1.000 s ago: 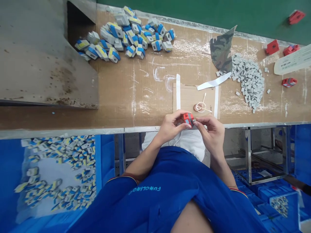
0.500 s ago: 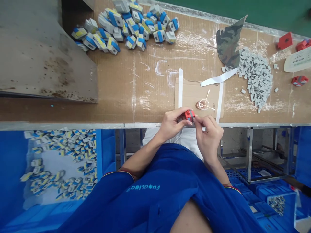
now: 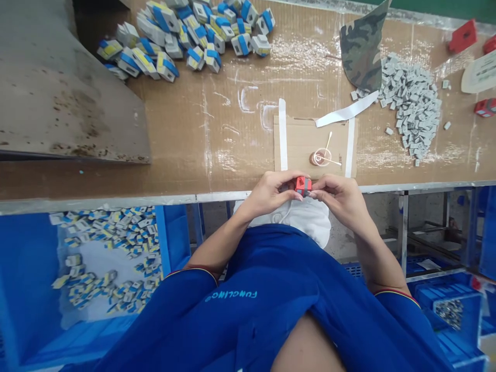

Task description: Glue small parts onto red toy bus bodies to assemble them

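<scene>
Down and to the left of the left hand (image 3: 269,194), a blue bin (image 3: 170,243) holds small blue and yellow blocks (image 3: 104,232), and a heap of blocks (image 3: 174,39) lies on the surface (image 3: 232,150) far above that hand. A small red block (image 3: 303,186) is pinched tight between both hands, so each grip is closed on it, and a firm, steady pinch is best so that it is not dropped. Just above the right hand (image 3: 341,199), a small dish (image 3: 320,157) with thin sticks is set on a cardboard sheet (image 3: 294,144), and grey bits (image 3: 411,106) are piled farther up and to the right.

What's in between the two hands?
A red block, pinched by the left hand and the right hand, shows in the head view.
</scene>
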A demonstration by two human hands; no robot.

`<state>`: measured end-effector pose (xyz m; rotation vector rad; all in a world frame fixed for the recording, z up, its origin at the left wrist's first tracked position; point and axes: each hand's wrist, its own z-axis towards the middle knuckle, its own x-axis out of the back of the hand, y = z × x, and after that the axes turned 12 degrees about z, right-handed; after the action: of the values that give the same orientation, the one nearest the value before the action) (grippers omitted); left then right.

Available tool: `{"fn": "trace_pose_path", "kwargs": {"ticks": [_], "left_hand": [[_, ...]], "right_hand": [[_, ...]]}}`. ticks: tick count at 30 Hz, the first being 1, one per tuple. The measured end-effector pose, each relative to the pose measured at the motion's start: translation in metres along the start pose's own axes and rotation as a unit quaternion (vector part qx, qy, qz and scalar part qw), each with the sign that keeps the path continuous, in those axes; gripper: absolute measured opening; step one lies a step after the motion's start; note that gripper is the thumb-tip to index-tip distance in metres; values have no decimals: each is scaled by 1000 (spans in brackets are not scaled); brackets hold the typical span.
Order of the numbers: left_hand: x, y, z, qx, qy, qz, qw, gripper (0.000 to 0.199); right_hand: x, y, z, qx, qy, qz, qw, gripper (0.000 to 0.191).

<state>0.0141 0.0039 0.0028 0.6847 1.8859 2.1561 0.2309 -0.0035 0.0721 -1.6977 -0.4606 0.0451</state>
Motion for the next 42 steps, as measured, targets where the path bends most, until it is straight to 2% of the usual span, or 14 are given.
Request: {"fn": "trace_pose_path", "kwargs": {"ticks": [5, 9, 12, 19, 24, 33, 38, 42], "left_hand": [[2, 2, -2, -34, 7, 40, 999, 36], [2, 1, -3, -49, 26, 68, 996, 39], [1, -1, -2, -46, 31, 70, 996, 43], [-1, -1, -3, -14, 23, 64, 998, 54], [1, 2, -4, -38, 10, 96, 995, 42], [-2, -2, -5, -122, 49, 130, 983, 34], [-3, -2, -7, -101, 65, 144, 982, 37], [-4, -1, -8, -74, 64, 132, 986, 43]], "right_hand": [[-15, 8, -6, 14, 32, -11, 999, 16], [-24, 14, -11, 18, 59, -6, 998, 18], [-25, 11, -13, 39, 68, -7, 997, 18], [-21, 6, -20, 119, 73, -99, 985, 10], [-27, 13, -19, 136, 71, -99, 983, 17], [-44, 23, -17, 101, 108, -46, 988, 24], [-45, 22, -16, 112, 133, -46, 984, 22], [-40, 21, -21, 109, 106, -42, 988, 16]]}}
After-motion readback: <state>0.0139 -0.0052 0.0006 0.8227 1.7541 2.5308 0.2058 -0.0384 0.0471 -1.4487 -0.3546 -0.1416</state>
